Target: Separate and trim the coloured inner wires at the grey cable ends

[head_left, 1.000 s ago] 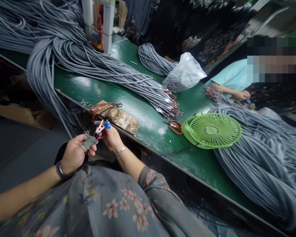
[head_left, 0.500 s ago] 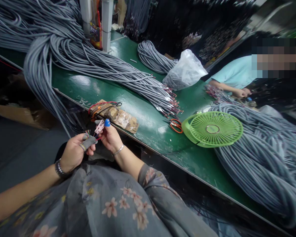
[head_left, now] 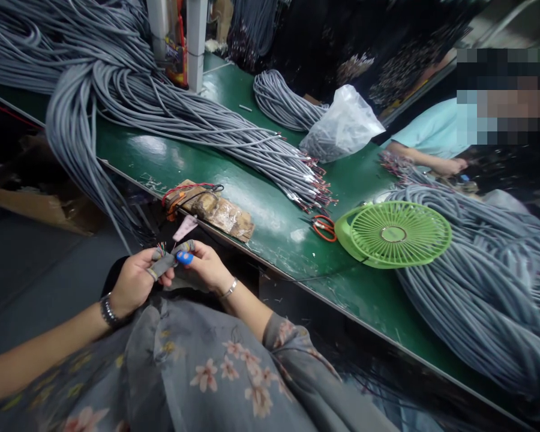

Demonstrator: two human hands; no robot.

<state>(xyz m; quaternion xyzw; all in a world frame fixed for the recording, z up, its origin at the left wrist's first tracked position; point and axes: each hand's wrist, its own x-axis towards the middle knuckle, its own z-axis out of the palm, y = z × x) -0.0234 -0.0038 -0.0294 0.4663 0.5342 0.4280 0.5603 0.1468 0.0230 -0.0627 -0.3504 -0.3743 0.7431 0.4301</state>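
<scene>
My left hand (head_left: pixel 137 280) is closed, pinching a bunch of thin coloured wires (head_left: pixel 161 246) whose ends fan out above its grey-wrapped fingers. Right beside it, my right hand (head_left: pixel 204 267) is pinched shut at the same spot, with a blue cover on the thumb and a grey wrap on the index finger. What its fingertips grip is mostly hidden, though a thin wire shows there. Just above the fingers is a pale pink flat piece (head_left: pixel 186 228), blurred and near the table edge. I cannot tell what holds it.
A wooden block (head_left: pixel 229 219) with red and black leads lies at the green table's (head_left: pixel 274 231) edge. Beyond are grey cable bundles (head_left: pixel 198 123), orange-handled scissors (head_left: pixel 324 228), a green fan (head_left: pixel 393 234) and a plastic bag (head_left: pixel 342 126). Another person (head_left: pixel 436 129) works at the right.
My right hand has shifted down, and its thumb has folded over toward my left hand's fingertips. The pink piece, earlier between its fingers, now shows above them. My left hand stays put.
</scene>
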